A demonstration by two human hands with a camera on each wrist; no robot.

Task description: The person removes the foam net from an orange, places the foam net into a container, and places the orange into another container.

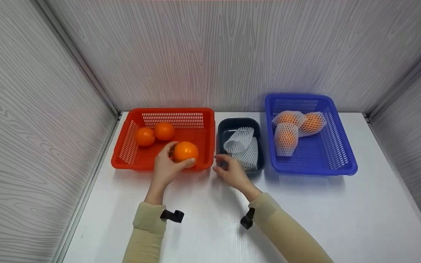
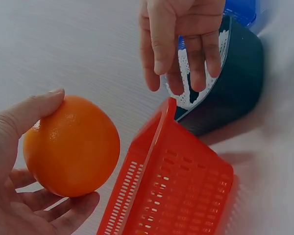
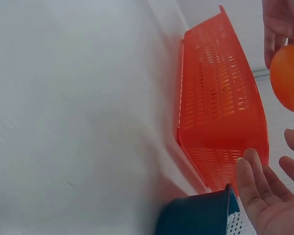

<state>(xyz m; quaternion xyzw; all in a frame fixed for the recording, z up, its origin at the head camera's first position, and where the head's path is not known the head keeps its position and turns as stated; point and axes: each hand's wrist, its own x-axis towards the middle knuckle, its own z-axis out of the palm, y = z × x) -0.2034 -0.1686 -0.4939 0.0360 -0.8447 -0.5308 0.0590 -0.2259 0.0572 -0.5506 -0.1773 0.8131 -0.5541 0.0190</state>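
Note:
An orange [image 1: 186,151] is gripped between the thumb and fingers of my left hand [image 1: 166,166], over the front right part of the red basket [image 1: 210,138]. In the left wrist view the whole orange [image 2: 73,147] shows, smooth and bare. My right hand [image 1: 234,173] hovers at the front left corner of the dark teal bin [image 1: 260,146], its fingers relaxed and holding nothing. White foam net sleeves [image 1: 249,157] lie inside that bin. Two more oranges [image 1: 164,131] rest in the red basket's back left part.
On the right stands a blue basket [image 1: 320,170] with several oranges in white foam nets [image 1: 286,138]. Wood-patterned walls [image 1: 232,54] enclose the white table [image 1: 203,219] at the back and sides. The red basket and the bin stand close together.

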